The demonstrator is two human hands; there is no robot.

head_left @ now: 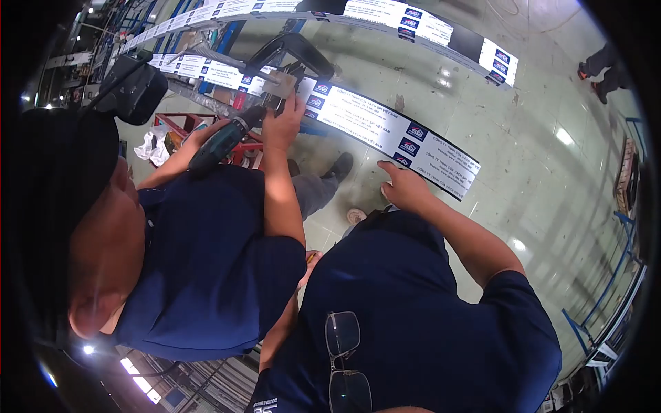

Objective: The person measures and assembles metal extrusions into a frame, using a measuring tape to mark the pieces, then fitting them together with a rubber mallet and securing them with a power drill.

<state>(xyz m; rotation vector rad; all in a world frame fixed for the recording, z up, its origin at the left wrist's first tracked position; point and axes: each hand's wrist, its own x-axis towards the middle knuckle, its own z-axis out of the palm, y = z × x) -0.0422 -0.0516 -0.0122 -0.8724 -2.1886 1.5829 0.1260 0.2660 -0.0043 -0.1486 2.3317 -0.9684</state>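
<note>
My right hand [407, 188] is beside the near edge of a long profile [365, 122] covered in white printed film. Its index finger and thumb stand apart, with nothing visible between them. Low at my left side, my left hand [312, 266] is partly hidden by a co-worker's sleeve. Its fingers are closed around something thin and yellow [310, 257], too small to name surely. The co-worker's hands [284, 124] are at a dark green power drill [219, 148] and a metal block [279, 86] on the profile. A black-framed clamp [296, 49] is beside that block.
A second film-covered profile [427, 31] runs across the far side. The co-worker [200, 265] stands close at my left. Beneath the profile is a red metal frame [180, 124]. Blue racks [606, 289] are at the right, and another person's feet [597, 79] show far right.
</note>
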